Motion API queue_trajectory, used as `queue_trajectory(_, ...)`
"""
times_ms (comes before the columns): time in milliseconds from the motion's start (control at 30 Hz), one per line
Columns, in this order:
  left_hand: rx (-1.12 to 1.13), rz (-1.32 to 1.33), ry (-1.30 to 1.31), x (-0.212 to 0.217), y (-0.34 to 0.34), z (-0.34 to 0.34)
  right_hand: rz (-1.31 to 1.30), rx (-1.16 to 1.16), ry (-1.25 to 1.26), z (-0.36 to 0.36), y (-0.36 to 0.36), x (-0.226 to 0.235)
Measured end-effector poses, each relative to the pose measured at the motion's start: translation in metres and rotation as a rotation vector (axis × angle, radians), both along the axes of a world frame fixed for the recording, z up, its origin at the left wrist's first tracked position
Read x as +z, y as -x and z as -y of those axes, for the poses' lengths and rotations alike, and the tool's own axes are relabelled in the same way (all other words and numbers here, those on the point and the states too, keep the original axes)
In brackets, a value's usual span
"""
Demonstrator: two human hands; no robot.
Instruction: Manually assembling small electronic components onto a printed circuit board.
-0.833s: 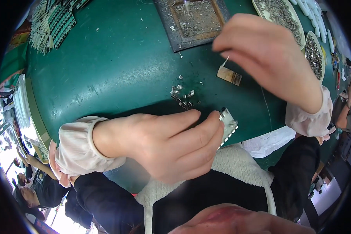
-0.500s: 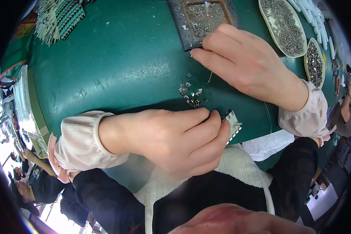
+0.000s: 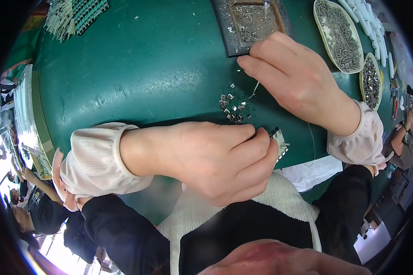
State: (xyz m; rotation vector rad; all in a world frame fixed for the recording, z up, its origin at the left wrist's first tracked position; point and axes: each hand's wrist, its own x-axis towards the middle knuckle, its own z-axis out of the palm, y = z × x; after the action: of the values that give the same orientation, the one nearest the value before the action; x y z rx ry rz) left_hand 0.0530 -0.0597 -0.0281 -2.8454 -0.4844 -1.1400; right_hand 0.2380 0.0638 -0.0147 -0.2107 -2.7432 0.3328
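Observation:
My left hand [image 3: 215,160] is closed round a small pale circuit board [image 3: 280,143] that has dark and shiny metal parts along its edges. Most of the board is hidden behind the fingers. Above and to the right, my right hand [image 3: 293,73] is pinched shut with a thin silvery wire [image 3: 255,89], whose end shows below the fingers. A thin strand [image 3: 314,142] also hangs in a curve beneath that hand. Between the hands, a loose cluster of small shiny metal clips [image 3: 234,110] lies on the green mat [image 3: 124,73].
A dark tray with a brown frame [image 3: 231,32] and grey crumbs stands beyond my right hand. Two pale dishes, one of small metal springs or screws [image 3: 337,36], one of metal bits [image 3: 371,82], stand right. White tubes [image 3: 369,20] lie behind. Green boards [image 3: 89,13] lie far left.
The view has shifted a little, so the bench things appear farther right. Both hands keep their grips, the left on the board and the right on the wire.

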Motion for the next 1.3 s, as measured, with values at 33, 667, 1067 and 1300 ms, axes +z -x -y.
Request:
queue_trajectory(33,0.0,-0.002,-0.003,0.0,0.0,-0.001,0.008,0.0,0.043,-0.001,-0.002,0.002)
queue_trajectory(667,0.029,0.083,0.086,-0.004,-0.001,-0.006,0.189,-0.084,0.049,-0.002,0.004,0.017)
queue_trajectory(1067,0.21,0.109,0.213,0.017,0.025,-0.032,0.047,-0.114,0.917,-0.021,-0.022,0.037)
queue_trajectory(1300,0.168,0.101,0.338,0.02,0.028,-0.029,0.094,-0.033,1.001,-0.025,-0.022,0.033)
